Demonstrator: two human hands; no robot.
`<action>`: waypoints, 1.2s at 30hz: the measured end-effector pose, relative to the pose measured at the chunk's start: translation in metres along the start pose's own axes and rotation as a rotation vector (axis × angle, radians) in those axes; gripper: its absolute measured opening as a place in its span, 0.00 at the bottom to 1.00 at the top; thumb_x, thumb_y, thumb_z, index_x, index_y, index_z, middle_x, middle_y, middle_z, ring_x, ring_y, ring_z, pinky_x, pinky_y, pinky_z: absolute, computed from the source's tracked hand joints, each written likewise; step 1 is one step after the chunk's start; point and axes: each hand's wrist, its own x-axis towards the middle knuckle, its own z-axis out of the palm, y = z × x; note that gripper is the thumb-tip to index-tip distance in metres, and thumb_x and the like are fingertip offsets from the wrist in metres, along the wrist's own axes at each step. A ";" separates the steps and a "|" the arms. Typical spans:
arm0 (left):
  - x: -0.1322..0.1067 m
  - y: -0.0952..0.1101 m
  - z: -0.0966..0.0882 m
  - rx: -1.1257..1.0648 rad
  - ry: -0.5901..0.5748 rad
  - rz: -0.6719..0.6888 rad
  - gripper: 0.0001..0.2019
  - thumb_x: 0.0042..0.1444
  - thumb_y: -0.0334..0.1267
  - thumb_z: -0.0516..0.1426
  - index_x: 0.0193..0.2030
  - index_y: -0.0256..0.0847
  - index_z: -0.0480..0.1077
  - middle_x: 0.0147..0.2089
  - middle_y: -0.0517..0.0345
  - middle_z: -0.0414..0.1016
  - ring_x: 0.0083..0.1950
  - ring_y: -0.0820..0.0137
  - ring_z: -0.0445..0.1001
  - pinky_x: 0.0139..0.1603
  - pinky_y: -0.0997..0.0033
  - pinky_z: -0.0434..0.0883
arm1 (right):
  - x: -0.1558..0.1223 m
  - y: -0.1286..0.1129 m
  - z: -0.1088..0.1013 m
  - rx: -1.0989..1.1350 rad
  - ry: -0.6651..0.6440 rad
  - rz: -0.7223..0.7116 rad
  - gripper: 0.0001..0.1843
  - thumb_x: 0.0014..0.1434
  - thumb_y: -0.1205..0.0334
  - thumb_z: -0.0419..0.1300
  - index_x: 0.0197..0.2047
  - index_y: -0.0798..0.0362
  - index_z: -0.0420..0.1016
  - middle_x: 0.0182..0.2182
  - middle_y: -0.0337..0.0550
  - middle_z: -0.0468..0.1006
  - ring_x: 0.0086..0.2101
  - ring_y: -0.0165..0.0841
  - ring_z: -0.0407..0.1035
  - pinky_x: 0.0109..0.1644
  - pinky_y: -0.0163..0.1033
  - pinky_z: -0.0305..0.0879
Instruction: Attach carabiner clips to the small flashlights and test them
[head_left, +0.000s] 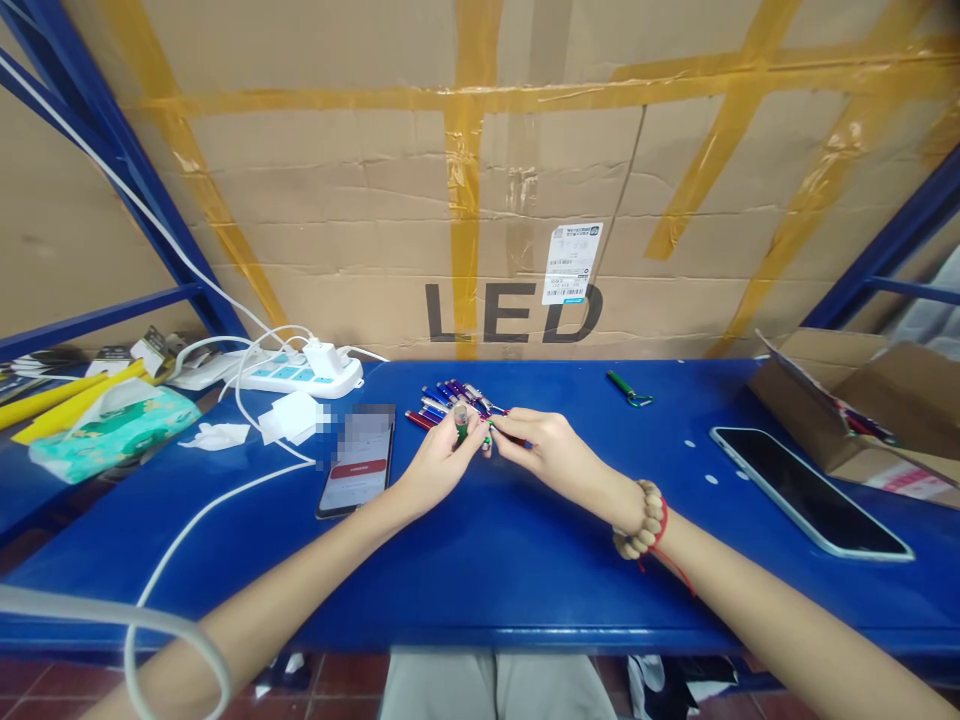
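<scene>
My left hand (439,462) and my right hand (536,445) meet over the middle of the blue table (487,560). Together they pinch a small green keychain flashlight (463,424), the left fingers wrapped round its body, the right fingertips at its end. Just behind the hands lies a pile of several small red, blue and purple flashlights (446,398). A bead bracelet and red string sit on my right wrist (645,520).
A phone with a lit screen (356,465) lies left of my hands, a dark phone (810,492) to the right. A green flashlight with a clip (628,388) lies farther back. There is a power strip (300,370), a tissue pack (112,425), an open carton (862,410) and a cardboard wall behind.
</scene>
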 end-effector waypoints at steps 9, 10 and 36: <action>0.004 -0.004 0.004 -0.176 0.051 -0.008 0.14 0.57 0.40 0.55 0.28 0.42 0.52 0.30 0.63 0.63 0.36 0.73 0.67 0.43 0.70 0.64 | 0.000 -0.002 0.006 0.081 0.172 0.088 0.15 0.65 0.61 0.50 0.34 0.57 0.75 0.27 0.42 0.72 0.28 0.28 0.66 0.35 0.31 0.61; 0.004 -0.005 0.004 -0.152 0.053 -0.006 0.13 0.57 0.39 0.55 0.28 0.42 0.52 0.30 0.63 0.63 0.36 0.73 0.67 0.43 0.70 0.64 | 0.000 -0.004 0.007 0.093 0.172 0.096 0.15 0.65 0.60 0.50 0.34 0.57 0.75 0.27 0.42 0.73 0.29 0.28 0.66 0.36 0.32 0.62; 0.002 0.001 0.002 -0.381 -0.113 -0.125 0.21 0.50 0.49 0.60 0.29 0.43 0.50 0.28 0.64 0.68 0.31 0.74 0.65 0.33 0.73 0.59 | 0.008 -0.001 -0.017 0.456 0.039 0.189 0.09 0.57 0.60 0.61 0.32 0.56 0.79 0.29 0.43 0.76 0.28 0.28 0.70 0.30 0.32 0.67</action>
